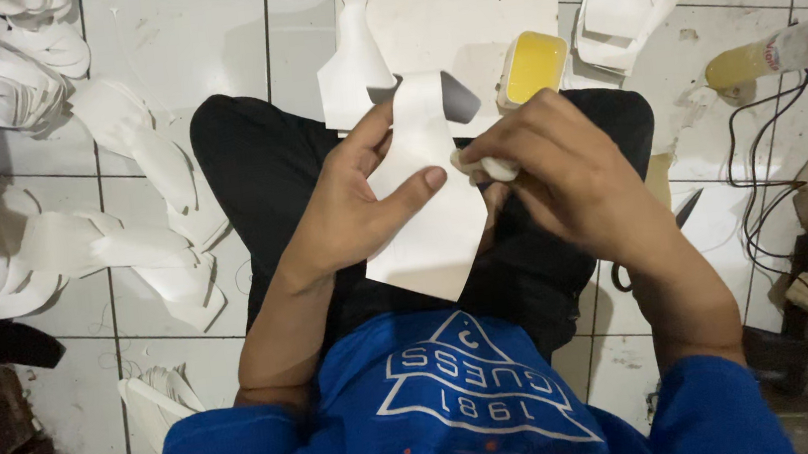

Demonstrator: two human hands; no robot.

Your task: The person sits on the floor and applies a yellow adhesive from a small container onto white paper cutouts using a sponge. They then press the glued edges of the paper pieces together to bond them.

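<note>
Holding, head view: left hand (347, 208) grips a white cut paper piece (429, 199) over the lap, thumb across its face, fingers behind. Right hand (559, 176) has fingers closed on a small white wad (488, 166) touching the piece's right edge. Yellow-filled tub (533, 67) on white board (463, 26) just beyond; stacked white cut-outs (14, 83) on tiled floor (203, 28), well apart.

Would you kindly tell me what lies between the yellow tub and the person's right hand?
In the head view, only a bare stretch of the white board separates the yellow tub from the right hand.
</note>
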